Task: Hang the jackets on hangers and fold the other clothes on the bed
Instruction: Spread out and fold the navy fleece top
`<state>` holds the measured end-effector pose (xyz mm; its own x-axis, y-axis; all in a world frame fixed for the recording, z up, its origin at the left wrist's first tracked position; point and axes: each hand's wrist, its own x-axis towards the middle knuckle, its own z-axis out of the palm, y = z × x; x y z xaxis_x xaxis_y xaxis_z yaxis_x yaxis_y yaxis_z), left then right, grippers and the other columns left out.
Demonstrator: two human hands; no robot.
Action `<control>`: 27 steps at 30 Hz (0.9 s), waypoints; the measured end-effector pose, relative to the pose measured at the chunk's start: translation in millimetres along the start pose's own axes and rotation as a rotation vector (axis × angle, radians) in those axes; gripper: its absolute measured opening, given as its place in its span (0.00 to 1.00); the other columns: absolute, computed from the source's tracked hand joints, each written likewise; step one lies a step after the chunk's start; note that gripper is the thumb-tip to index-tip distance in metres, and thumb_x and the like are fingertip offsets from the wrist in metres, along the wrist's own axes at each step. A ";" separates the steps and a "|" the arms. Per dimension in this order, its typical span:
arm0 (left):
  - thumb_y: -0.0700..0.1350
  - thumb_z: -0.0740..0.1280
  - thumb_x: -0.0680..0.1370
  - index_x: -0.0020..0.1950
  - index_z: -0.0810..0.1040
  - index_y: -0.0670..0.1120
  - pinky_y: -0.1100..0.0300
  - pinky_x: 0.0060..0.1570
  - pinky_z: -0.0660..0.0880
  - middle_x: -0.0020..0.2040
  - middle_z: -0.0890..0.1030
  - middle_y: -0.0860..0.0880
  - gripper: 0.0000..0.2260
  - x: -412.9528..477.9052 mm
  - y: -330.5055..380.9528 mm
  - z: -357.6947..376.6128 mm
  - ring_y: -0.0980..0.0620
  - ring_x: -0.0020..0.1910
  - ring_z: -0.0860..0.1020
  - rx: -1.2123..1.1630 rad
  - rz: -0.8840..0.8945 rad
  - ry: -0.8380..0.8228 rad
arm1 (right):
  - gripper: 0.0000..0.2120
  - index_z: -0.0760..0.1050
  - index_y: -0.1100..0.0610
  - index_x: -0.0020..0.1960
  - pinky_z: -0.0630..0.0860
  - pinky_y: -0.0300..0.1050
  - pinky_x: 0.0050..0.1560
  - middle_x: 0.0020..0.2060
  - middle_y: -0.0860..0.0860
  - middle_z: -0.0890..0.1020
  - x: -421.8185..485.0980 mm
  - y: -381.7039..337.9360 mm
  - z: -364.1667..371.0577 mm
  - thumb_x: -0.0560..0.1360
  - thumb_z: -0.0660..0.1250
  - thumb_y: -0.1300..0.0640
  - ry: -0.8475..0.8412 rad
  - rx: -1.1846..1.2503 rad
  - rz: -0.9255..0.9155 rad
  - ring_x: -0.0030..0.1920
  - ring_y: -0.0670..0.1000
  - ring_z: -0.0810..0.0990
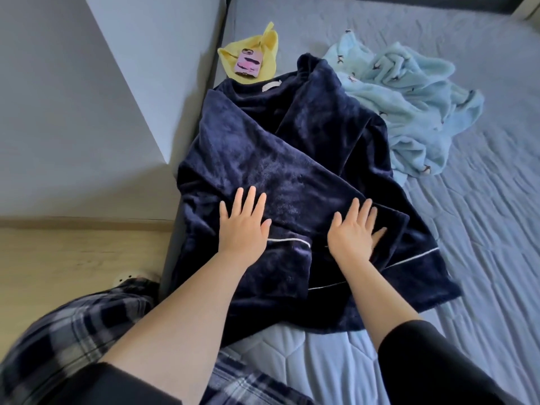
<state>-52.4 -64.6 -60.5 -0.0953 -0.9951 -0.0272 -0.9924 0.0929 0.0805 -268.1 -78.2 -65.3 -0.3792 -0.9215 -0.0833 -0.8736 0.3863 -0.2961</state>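
At the near edge of the bed [482, 214], you are laying both palms flat on the navy fleece garment [277, 147]. Your left hand [244, 222] is pressing down with fingers straight and spread. Your right hand [355, 226], at its three o'clock, is doing the same, and neither is gripping anything. That flat press is probably smoothing a folded panel so the crease sits neatly. At one o'clock a pale blue fleece garment [409, 112] is lying crumpled against the navy one, likely waiting its turn. At eleven o'clock a yellow cloth [268, 45] is carrying a phone [248, 62], seemingly parked out of the way.
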 end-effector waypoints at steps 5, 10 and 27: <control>0.58 0.41 0.80 0.79 0.47 0.49 0.42 0.73 0.46 0.79 0.46 0.47 0.29 -17.6 8.1 -5.3 0.47 0.77 0.41 0.037 0.216 -0.008 | 0.27 0.49 0.50 0.78 0.44 0.63 0.73 0.78 0.52 0.49 -12.9 -10.5 6.1 0.81 0.49 0.48 -0.002 -0.187 -0.491 0.77 0.53 0.44; 0.62 0.37 0.78 0.78 0.43 0.48 0.41 0.73 0.42 0.79 0.42 0.48 0.32 -29.9 8.9 -4.8 0.47 0.77 0.37 0.096 0.297 -0.064 | 0.27 0.48 0.52 0.78 0.41 0.64 0.73 0.78 0.50 0.48 -5.3 5.1 6.5 0.81 0.47 0.48 -0.089 -0.123 -0.202 0.77 0.50 0.43; 0.56 0.54 0.81 0.78 0.51 0.50 0.49 0.74 0.47 0.79 0.45 0.49 0.27 -52.5 -12.5 -12.0 0.49 0.77 0.44 -0.180 0.114 -0.079 | 0.16 0.74 0.62 0.60 0.68 0.57 0.65 0.62 0.58 0.74 -59.3 -35.9 -33.8 0.76 0.64 0.56 0.023 0.176 -0.904 0.64 0.58 0.71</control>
<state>-34.1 -14.0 -48.1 -0.2188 -0.9721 -0.0849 -0.9458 0.1899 0.2635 -224.5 -36.1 -17.6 0.4179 -0.8678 0.2688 -0.7822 -0.4942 -0.3794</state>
